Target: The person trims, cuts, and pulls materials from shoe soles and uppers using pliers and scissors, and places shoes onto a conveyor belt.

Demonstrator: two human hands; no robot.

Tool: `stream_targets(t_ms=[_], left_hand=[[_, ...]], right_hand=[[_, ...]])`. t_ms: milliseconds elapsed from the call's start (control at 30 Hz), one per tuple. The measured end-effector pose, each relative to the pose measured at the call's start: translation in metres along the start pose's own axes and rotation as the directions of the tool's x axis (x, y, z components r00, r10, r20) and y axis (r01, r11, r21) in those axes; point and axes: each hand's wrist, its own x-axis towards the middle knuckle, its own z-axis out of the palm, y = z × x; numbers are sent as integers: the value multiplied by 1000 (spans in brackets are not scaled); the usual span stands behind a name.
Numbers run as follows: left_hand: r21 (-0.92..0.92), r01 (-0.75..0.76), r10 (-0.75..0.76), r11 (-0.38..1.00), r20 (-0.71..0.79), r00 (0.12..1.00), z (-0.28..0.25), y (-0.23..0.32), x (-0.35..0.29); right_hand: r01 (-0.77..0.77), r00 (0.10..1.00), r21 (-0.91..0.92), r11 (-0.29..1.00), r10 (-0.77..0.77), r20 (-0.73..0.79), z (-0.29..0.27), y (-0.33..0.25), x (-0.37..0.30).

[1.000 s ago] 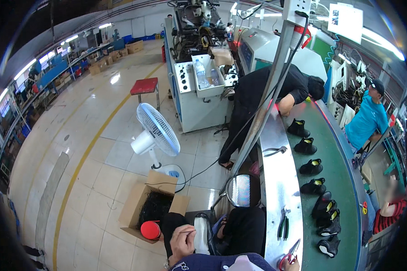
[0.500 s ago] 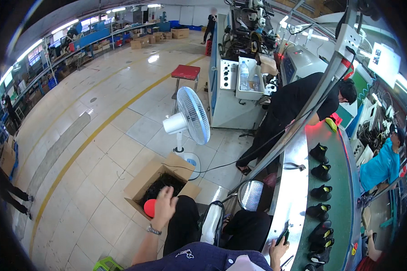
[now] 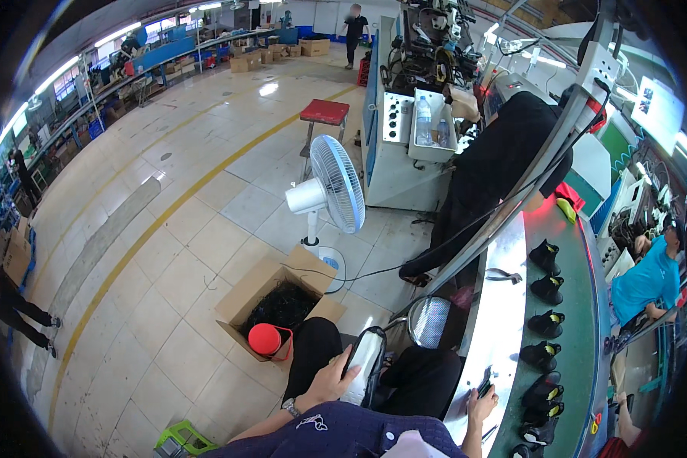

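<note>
A black shoe with a pale sole (image 3: 365, 366) facing up rests between my thighs. My left hand (image 3: 330, 383), with a wristwatch, has its fingers pressed on the shoe's left side. By the metal ledge (image 3: 493, 324) on my right, my right hand (image 3: 481, 406) is closed around a small dark tool (image 3: 486, 383); its exact kind is not clear. Farther up that ledge lies a pair of pliers (image 3: 504, 275). Several black shoes (image 3: 546, 324) stand in a row along the green conveyor belt (image 3: 572, 305) beyond it.
Left of my knees sits an open cardboard box (image 3: 240, 299) of black scraps, with a red round container (image 3: 265, 339) at its near side. A white-blue fan (image 3: 336, 183) stands behind it. A slanted metal post (image 3: 504, 206) and a bent-over person (image 3: 504, 145) are ahead right.
My left hand has come from above the box to the shoe in my lap, uncovering the red container. My right hand stays at the ledge. The distant person has turned and stepped into fuller view.
</note>
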Motion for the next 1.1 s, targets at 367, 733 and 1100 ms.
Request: stream_targets(t_ms=[367, 733, 1100], left_hand=[[22, 49, -47, 999, -98, 994, 15, 13, -6], [164, -38, 48, 986, -57, 997, 5, 9, -2], [442, -519, 468, 732, 226, 854, 42, 46, 12]], right_hand=[[48, 998, -47, 998, -50, -42, 10, 4, 11], [89, 995, -76, 993, -85, 57, 8, 15, 11], [92, 996, -58, 994, -91, 23, -5, 16, -3]])
